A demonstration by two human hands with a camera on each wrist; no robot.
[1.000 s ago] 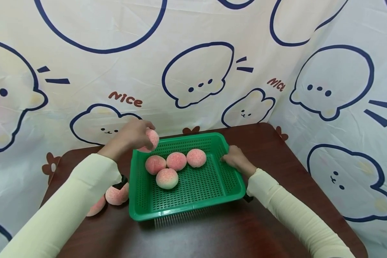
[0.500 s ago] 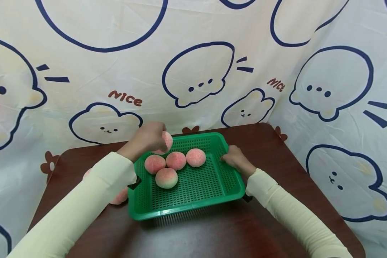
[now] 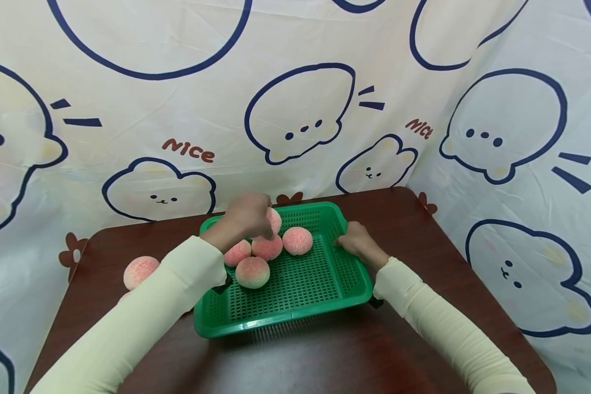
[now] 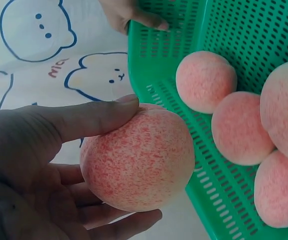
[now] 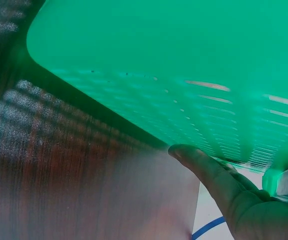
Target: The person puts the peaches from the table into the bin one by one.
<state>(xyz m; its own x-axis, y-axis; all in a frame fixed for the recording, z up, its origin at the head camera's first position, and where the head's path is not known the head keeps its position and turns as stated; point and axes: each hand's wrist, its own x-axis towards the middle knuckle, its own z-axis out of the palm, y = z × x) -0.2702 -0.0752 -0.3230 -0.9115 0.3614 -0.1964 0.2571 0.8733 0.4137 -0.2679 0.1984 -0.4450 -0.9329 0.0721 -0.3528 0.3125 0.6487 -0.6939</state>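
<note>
My left hand [image 3: 248, 214] holds a pink peach [image 3: 274, 220] over the back left part of the green plastic basket [image 3: 295, 314]. In the left wrist view, the thumb lies across the top of that peach [image 4: 139, 161], with the fingers curved behind and beneath it. Several more peaches sit inside the basket, among them a paler one [image 3: 253, 272] at the front and a pink one [image 3: 297, 241] to the right. My right hand [image 3: 358, 243] grips the basket's right rim. From the right wrist, fingers [image 5: 204, 170] show along the outside of the basket wall.
A peach [image 3: 140, 271] lies on the dark brown table [image 3: 295, 364] left of the basket, and another, mostly hidden, is behind the left sleeve [image 3: 143, 317]. A cloth [image 3: 295, 126] printed with cartoon animals hangs along the table's back and right side.
My left hand has carried its peach to the right, from the basket's back left corner to above the peaches inside. The right hand keeps its grip on the rim.
</note>
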